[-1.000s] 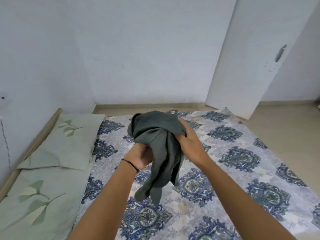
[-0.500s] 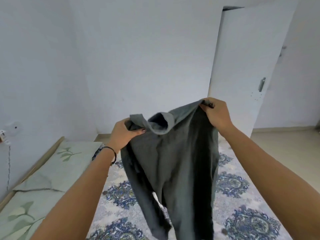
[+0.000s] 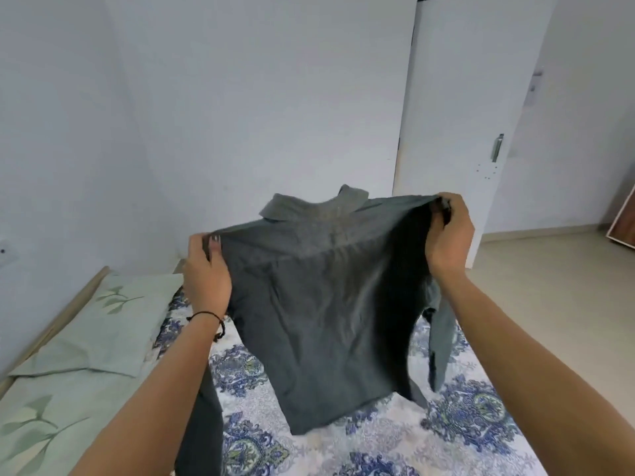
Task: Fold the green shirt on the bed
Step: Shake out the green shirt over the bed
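Note:
The dark green collared shirt (image 3: 323, 304) hangs spread in the air above the bed (image 3: 378, 441), its back toward me and its collar at the top. My left hand (image 3: 206, 276) grips its left shoulder. My right hand (image 3: 450, 231) grips its right shoulder, a little higher. One sleeve dangles at the right below my right wrist, another hangs low beside my left forearm. The hem hovers just over the blue-patterned bedsheet.
A pale green pillow with a leaf print (image 3: 113, 321) lies at the bed's left side along a wooden edge. White walls stand behind. A white door with a metal handle (image 3: 460, 132) is at the right, with beige floor (image 3: 549, 262) beside the bed.
The shirt went from a bunched bundle held low to being lifted, shaken out and stretched wide between my hands, which moved apart to its shoulders.

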